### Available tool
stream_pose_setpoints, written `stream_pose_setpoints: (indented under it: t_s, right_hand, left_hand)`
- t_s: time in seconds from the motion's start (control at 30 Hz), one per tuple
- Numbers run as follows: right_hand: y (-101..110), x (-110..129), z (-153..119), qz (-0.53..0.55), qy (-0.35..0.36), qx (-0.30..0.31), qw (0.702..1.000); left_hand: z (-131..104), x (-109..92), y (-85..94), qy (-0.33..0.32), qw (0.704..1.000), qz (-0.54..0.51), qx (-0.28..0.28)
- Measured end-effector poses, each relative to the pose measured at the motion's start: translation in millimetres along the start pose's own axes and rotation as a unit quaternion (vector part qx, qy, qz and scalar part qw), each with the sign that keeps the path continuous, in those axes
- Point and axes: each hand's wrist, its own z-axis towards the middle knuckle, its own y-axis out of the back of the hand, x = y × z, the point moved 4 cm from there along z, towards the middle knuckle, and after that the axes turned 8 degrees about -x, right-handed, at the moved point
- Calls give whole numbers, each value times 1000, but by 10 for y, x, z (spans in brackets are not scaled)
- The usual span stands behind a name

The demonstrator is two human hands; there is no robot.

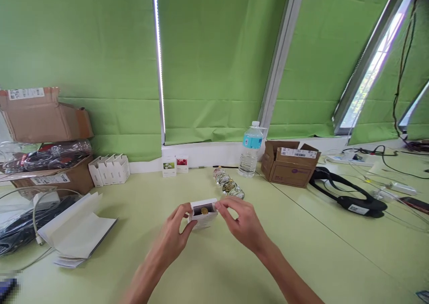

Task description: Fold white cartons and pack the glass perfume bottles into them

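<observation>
A small white carton (203,224) is held just above or on the tabletop, its open top facing me. Inside it shows a round gold cap (204,210); whatever is below the cap is hidden. My left hand (173,235) grips the carton's left end between thumb and fingers. At the opposite end, my right hand (244,223) pinches the upper right edge, where a flap may be hidden by the fingers. Just beyond the hands, several small shiny glass jars (228,184) with gold-coloured parts form a slanting row.
Two small white boxes with pictures (169,166) stand by the wall, near a water bottle (250,154) and an open cardboard box (290,168). To the left are upright white cartons (110,170) and flattened white cartons (82,232). A black headset (355,201) lies right.
</observation>
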Motion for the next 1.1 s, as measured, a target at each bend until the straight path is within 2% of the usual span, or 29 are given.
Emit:
stream_pose_setpoints:
  t_s: [0.1,0.17,0.3,0.43,0.5,0.57,0.67,0.83,1.1]
  right_hand:
    - [-75,17,-15,-6,-31,119,992]
    - [-93,41,-22,0,-35,143,989]
    - [-84,-20,-23,24,-41,81,996]
    - [-148,-260,-79,14,-131,-12,991]
    - [-217,-342,-113,26,-165,-24,986]
    - [-279,-361,-126,48,-174,-3,984]
    - [-288,-300,-104,56,-145,33,987]
    - [-227,-192,-66,13,-37,56,998]
    - [-255,-258,-70,-2,-25,17,1000]
  left_hand:
    - [27,-33,5,-26,1000,-6,4]
    - [41,-59,2,-36,999,-13,10]
    - [60,-86,-9,3,998,-58,-7]
    - [67,-92,-69,84,987,-130,-40]
    - [67,-74,-110,134,974,-169,-71]
    - [67,-43,-148,182,955,-209,-108]
    - [87,-11,-195,214,939,-239,-127]
    - [132,19,-172,189,951,-214,-121]
    - [95,42,-95,124,968,-197,-91]
